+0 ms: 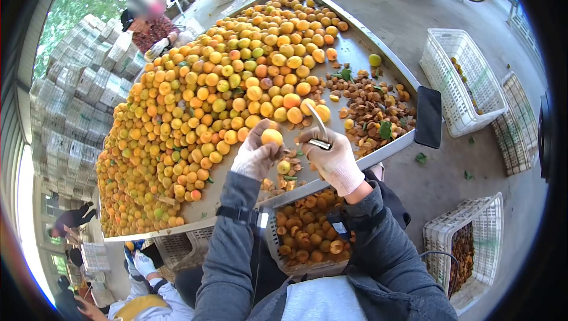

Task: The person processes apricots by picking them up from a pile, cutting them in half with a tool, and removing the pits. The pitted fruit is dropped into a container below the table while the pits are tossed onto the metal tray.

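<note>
My left hand (255, 154), in a pale, stained glove, is closed around a whole apricot (271, 138) above the table's near edge. In my right hand (333, 158), also gloved, is a small knife (318, 121) with a curved blade pointing up and away from me. The blade stands apart from the apricot. Beyond both hands a large heap of apricots (236, 84) covers much of the metal table. Below my forearms, a crate of halved apricots (307, 229) sits against the table's near side.
Brown pits and leaves (378, 105) lie at the table's right, beside a black phone (428, 117) on the rim. White crates (464, 84) stand on the floor to the right. A person (155, 34) works across the table; another person's gloved hand (144, 263) is at lower left.
</note>
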### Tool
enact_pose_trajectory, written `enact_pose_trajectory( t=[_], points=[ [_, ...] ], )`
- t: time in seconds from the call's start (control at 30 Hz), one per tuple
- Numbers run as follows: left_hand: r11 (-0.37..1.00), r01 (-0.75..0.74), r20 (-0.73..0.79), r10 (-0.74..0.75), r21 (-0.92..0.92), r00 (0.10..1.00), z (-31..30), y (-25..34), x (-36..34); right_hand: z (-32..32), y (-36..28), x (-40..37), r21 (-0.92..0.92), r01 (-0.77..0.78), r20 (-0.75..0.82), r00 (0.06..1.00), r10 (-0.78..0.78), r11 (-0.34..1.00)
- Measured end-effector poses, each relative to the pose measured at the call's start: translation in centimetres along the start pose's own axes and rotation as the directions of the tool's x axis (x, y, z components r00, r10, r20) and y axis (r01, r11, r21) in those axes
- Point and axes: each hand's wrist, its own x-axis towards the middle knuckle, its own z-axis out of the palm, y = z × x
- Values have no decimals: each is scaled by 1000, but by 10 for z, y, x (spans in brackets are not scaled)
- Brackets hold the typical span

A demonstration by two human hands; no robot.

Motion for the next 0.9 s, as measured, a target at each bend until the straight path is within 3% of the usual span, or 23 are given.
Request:
enact_pose_trajectory(
  t=[0.07, 0.1, 0.13, 0.2, 0.27, 0.33, 0.47, 0.53, 0.6, 0.7, 0.77, 0.8, 0.9],
  points=[
    [999, -15, 43, 14, 29, 999, -3, 6, -28, 14, 14, -5, -39, 122, 145, 983, -115, 992],
    [998, -54, 91, 52, 19, 995, 1, 11, -40, 18, 8, -14, -94, 58, 214, 976, -37, 994],
    [994, -80, 39, 77, 79, 996, -1, 11, -49, 26, 12, -20, -132, 63, 252, 967, -28, 989],
    [953, -238, 25, 237, 189, 971, -1, 8, -61, 41, 17, -34, -82, 201, 303, 938, -168, 976],
    [943, -239, 4, 245, 233, 970, -3, 8, -73, 45, 17, -42, -155, 243, 404, 900, -163, 958],
    [956, -246, -3, 249, 161, 968, -6, 7, -79, 49, 17, -47, -215, 270, 432, 888, -157, 939],
    [947, -271, -66, 285, 171, 956, 13, 12, -89, 53, 21, -44, -221, 306, 447, 876, -182, 926],
    [941, -282, -82, 301, 186, 950, 17, 11, -88, 54, 24, -40, -360, 331, 418, 893, -166, 872],
    [935, -293, -94, 316, 201, 944, 16, 10, -87, 52, 23, -39, -372, 335, 428, 889, -160, 866],
    [944, -228, -110, 259, 237, 960, 14, 10, -86, 52, 27, -36, -428, 363, 427, 888, -169, 828],
    [789, -318, -66, 410, 527, 909, 23, 8, -86, 54, 34, -34, -473, 383, 417, 890, -181, 793],
    [790, -315, -71, 410, 527, 909, 26, 9, -87, 57, 37, -32, -502, 381, 363, 907, -211, 776],
    [547, -202, -72, 437, 812, 897, 33, 15, -88, 60, 38, -32, -534, 382, 306, 919, -249, 754]
  ],
)
